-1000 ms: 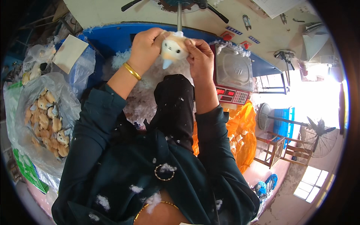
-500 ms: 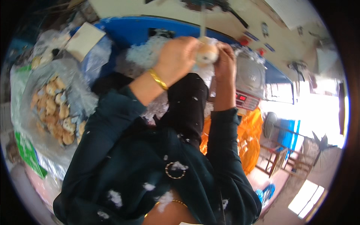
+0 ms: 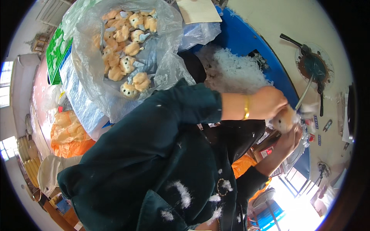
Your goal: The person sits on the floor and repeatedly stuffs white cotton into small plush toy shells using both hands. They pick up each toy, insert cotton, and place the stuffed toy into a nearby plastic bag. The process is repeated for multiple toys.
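Note:
A small tan plush toy (image 3: 283, 119) with a pale face and dark eyes is held between my two hands. My left hand (image 3: 271, 103), with a gold bangle at the wrist, grips its upper side with curled fingers. From below, the fingers of my right hand (image 3: 291, 138) close on its lower edge, with white fluff beside them. A thin metal tube (image 3: 306, 92) runs from a round machine port (image 3: 314, 68) down to the toy. Whether its tip is inside the toy I cannot tell. A heap of white stuffing (image 3: 239, 67) lies beyond my left forearm.
At upper left, a clear plastic bag (image 3: 85, 61) holds several similar tan plush toys (image 3: 121, 34). A lined paper pad (image 3: 198, 10) lies beside it. A blue panel (image 3: 246, 32) edges the stuffing area. A green crate (image 3: 56, 61) and orange bags (image 3: 68, 133) are farther left.
The view has swung and tilted, so the toy bag shows larger at upper left and my hands appear lower and farther right. Both hands still hold the plush toy by the tube.

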The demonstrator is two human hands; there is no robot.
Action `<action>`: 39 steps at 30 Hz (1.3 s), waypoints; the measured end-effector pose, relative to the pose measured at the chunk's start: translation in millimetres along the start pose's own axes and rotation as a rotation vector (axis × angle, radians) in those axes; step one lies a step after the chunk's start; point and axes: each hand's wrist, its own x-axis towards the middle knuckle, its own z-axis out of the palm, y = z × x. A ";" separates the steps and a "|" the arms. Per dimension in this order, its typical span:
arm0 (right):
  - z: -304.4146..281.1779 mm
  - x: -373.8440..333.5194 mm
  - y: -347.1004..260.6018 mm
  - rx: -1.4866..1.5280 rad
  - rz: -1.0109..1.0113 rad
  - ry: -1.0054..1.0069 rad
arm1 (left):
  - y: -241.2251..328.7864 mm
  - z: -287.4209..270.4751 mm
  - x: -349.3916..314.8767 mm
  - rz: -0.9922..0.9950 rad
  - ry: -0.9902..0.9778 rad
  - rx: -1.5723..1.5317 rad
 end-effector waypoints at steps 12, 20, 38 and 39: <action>-246.8 -128.4 -18.9 -1.174 0.872 -0.130 | -131.7 -212.4 -289.2 -0.944 -0.029 1.022; -79.5 -63.8 -20.1 -1.139 0.459 -0.305 | -171.1 -230.0 -305.5 -0.998 0.038 0.886; 192.5 -78.3 -23.8 -0.525 -0.932 -0.752 | -76.9 -134.4 -90.6 -0.622 0.051 -0.668; 185.3 -74.6 -24.7 -0.545 -0.946 -0.724 | -76.6 -126.0 -86.2 -0.615 0.009 -0.651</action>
